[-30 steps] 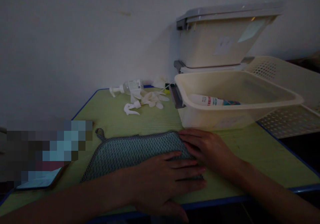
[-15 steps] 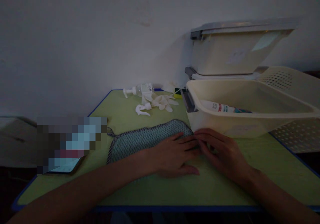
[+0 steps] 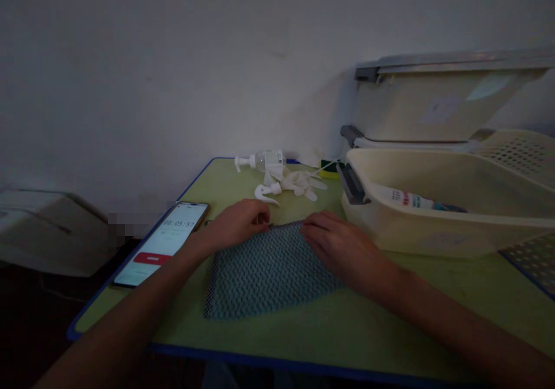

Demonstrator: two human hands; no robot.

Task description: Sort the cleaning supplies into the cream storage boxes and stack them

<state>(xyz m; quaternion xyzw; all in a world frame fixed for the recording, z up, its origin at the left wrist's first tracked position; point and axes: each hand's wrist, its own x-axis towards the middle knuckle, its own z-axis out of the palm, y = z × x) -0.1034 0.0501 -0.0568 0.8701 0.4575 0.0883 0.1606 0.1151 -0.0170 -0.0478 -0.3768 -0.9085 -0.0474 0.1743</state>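
A blue-grey textured cloth [image 3: 269, 273] with a dark checked border lies folded on the green table in front of me. At the left part of its far edge, my left hand [image 3: 245, 222] is closed with curled fingers, pinching the border. My right hand [image 3: 332, 241] grips the same edge further right, its fingertips pressed together and its palm over the cloth's right side. The cloth's far corners are partly hidden by my hands.
A phone [image 3: 162, 241] with a running timer lies on the left. Behind are a pump bottle [image 3: 269, 159], a white spray head [image 3: 266, 191], white gloves [image 3: 299, 181] and a sponge [image 3: 329, 169]. A cream bin [image 3: 416, 233] holding a printed packet [image 3: 411, 199] stands right.
My left hand has moved from lying flat on the cloth to its far edge, and my right hand has shifted beside it. The cloth lies differently, and the view has turned left.
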